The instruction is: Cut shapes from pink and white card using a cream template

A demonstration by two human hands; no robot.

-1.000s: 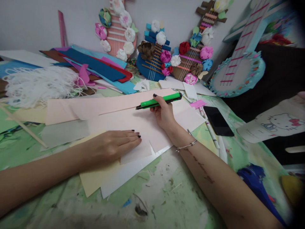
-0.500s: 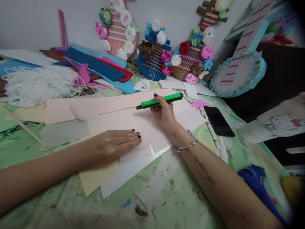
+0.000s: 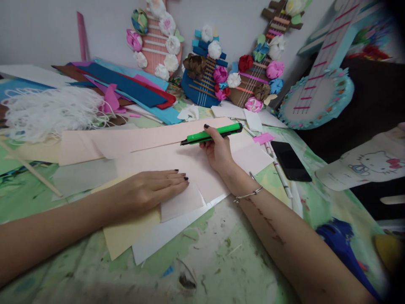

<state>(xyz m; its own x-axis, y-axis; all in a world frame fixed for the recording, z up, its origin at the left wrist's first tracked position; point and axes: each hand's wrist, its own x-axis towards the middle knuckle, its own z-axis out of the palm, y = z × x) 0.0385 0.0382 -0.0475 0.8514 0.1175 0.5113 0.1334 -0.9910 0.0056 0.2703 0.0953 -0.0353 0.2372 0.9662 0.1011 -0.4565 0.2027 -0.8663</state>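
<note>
My right hand (image 3: 217, 152) grips a green utility knife (image 3: 213, 133), its tip pointing left over a pale pink sheet of paper (image 3: 158, 154). A long slit runs through that sheet to the left of the tip. Whether the blade touches the paper I cannot tell. My left hand (image 3: 155, 188) lies flat, fingers stretched out, pressing on the pink paper and a smaller pale piece (image 3: 182, 206). Beneath are a cream sheet (image 3: 126, 234) and a white sheet (image 3: 158, 242), both jutting out toward me.
White cord (image 3: 53, 112) lies tangled at left, beside stacked coloured sheets (image 3: 126, 84). Flower-trimmed paper guitars (image 3: 204, 80) lean on the wall. A phone (image 3: 291, 160), a tumbler (image 3: 363, 162) and a blue glue gun (image 3: 338, 236) are on the right.
My left hand has shifted very slightly right, and the smaller pale piece under it has moved a little the same way. My right hand and the knife stay almost still.
</note>
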